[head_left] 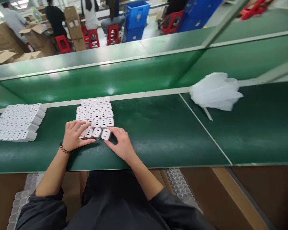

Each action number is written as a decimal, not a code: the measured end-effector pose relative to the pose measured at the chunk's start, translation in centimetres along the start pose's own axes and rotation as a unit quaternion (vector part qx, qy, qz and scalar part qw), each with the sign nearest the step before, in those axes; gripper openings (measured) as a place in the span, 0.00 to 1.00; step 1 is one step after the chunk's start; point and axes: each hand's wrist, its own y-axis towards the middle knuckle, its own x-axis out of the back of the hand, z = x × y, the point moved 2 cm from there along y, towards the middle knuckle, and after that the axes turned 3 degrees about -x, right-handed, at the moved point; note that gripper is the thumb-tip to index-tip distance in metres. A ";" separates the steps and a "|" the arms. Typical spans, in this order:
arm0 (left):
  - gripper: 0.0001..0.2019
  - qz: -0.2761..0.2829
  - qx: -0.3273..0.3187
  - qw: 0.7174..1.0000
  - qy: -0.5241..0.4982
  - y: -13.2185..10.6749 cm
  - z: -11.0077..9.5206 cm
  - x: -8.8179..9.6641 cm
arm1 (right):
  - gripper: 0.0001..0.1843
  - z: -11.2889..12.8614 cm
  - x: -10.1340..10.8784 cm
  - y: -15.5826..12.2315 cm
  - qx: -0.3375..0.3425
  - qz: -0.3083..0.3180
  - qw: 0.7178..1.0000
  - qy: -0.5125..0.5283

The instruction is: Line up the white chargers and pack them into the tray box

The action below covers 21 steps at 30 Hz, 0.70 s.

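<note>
A block of white chargers [94, 112] with dark port slots stands in rows on the green belt. My left hand [74, 134] rests over the left of the front row, fingers stretched across the tops and thumb apart along the near side. My right hand [122, 143] has its index finger and thumb around the end charger [106, 134] of that row. This charger sits slightly tilted and apart from the rows behind. Beside it another charger [97, 133] also leans out of line. My left hand partly hides the row's left end.
A larger block of white chargers [18, 121] stands at the left. A crumpled white plastic bag [216, 91] lies on the right of the belt [153, 127]. Boxes with clear plastic trays [180, 182] sit below the front edge. People, red stools and blue crates [136, 16] are beyond.
</note>
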 end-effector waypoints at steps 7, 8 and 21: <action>0.33 -0.157 -0.127 0.979 0.006 -0.2 -0.6 -0.3 | 0.25 -0.9 2.7 -3.5 0.107 -0.157 0.982 0.000; 0.33 -0.154 -0.150 0.977 -0.008 0.2 -1.5 -0.5 | 0.23 -1.5 3.6 -5.3 0.132 -0.179 0.975 0.008; 0.31 0.175 -0.375 0.884 -0.219 14.2 -26.7 -9.7 | 0.23 -32.5 12.4 -30.8 -0.489 -0.391 0.779 0.029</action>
